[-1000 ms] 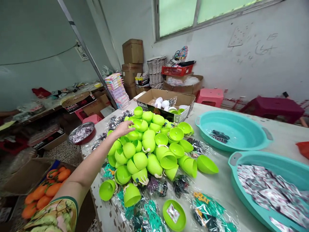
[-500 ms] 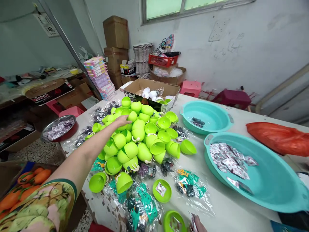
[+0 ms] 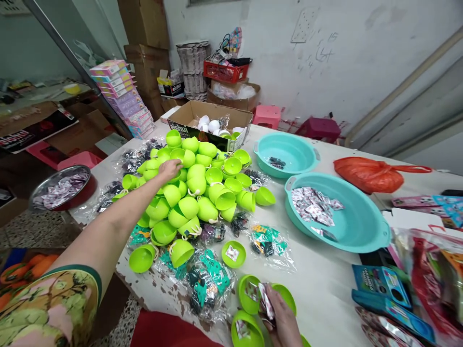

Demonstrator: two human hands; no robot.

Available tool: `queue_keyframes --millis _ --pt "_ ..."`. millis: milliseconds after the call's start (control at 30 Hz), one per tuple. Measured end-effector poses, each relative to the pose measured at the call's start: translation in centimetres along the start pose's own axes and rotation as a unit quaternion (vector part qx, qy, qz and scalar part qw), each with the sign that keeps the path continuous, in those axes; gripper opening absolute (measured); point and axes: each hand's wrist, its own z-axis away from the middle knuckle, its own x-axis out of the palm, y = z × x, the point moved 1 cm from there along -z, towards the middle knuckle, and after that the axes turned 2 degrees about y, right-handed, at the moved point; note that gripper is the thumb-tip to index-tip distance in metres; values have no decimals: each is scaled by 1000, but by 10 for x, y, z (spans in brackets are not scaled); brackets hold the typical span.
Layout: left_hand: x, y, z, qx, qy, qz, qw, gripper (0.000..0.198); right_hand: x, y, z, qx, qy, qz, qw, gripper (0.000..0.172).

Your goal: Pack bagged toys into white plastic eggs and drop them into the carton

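A heap of bright green half shells [image 3: 197, 180], several with white cords, covers the left of the table. My left hand [image 3: 170, 169] reaches to its far side, fingers bent and closed at the rim of a green half shell [image 3: 188, 159]; the fingertips are partly hidden. At the near edge, my right hand [image 3: 284, 313] is closed around a few small shiny printed sachets [image 3: 266, 302]. Beside it stand open green half shells, one with a sachet inside [image 3: 249, 294] and another nearer me [image 3: 248, 330]. Further left, a half shell [image 3: 233, 254] also holds a sachet.
Two turquoise basins stand right: the nearer [image 3: 356, 221] holds many sachets, the farther [image 3: 285, 154] a few dark pieces. Clear bags of green and black parts [image 3: 210, 279] lie in front. A cardboard box [image 3: 224, 113], red bag [image 3: 369, 174] and metal bowl [image 3: 88, 180] surround the heap.
The view has swung right and down, bringing my right hand with its sachets and more green half shells into sight. My left hand stays at the same part of the heap.
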Motion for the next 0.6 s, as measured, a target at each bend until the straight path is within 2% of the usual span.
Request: queue_keyframes --millis 67,167,267,367,500,600 --pt "-4 0 0 -5 19 9 1000 33 9 12 6 20 -25 13 999 47" --pt "-16 1 -3 -16 57 19 998 37 27 28 10 35 -105 74 991 44" --pt "-29 5 -7 -19 88 28 996 38 41 37 4 15 -146 155 977 43" --pt "-32 14 -10 -21 89 37 995 40 44 39 -11 -44 -142 241 959 55" --pt "-17 32 -9 -30 41 44 998 44 31 34 -29 -76 -114 318 938 64" --pt "-7 44 -9 -45 20 46 998 41 19 25 -33 -89 -68 319 941 64"
